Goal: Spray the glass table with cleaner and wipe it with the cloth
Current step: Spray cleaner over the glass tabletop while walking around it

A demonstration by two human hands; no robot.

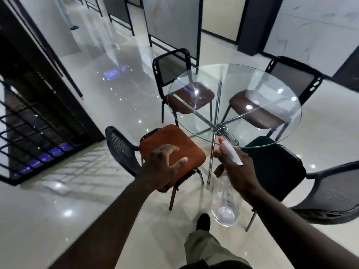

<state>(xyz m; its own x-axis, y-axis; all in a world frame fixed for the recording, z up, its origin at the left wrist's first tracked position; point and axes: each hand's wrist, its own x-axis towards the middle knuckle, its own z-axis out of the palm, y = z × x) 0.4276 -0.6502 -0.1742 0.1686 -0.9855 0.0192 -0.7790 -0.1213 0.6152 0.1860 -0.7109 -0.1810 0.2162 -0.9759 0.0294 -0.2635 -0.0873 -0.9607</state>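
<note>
Just short of the round glass table [252, 90], my right hand [236, 169] grips the spray bottle [227, 202] by its neck, nozzle aimed at the near rim to wet it, while my left hand [165, 167] hangs open and empty above the orange chair seat [165, 138], no cloth in sight.

right hand [236, 167] gripping spray bottle [227, 199], glass table [252, 78]

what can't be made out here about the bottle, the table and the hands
Head view:
- bottle neck and trigger: hidden by the right hand gripping it.
- Fill level: clear plastic, blurred.
- table wet or dry: glare on the glass.
- left hand touching the chair or above it: cannot tell.
- cloth: none in view.
</note>
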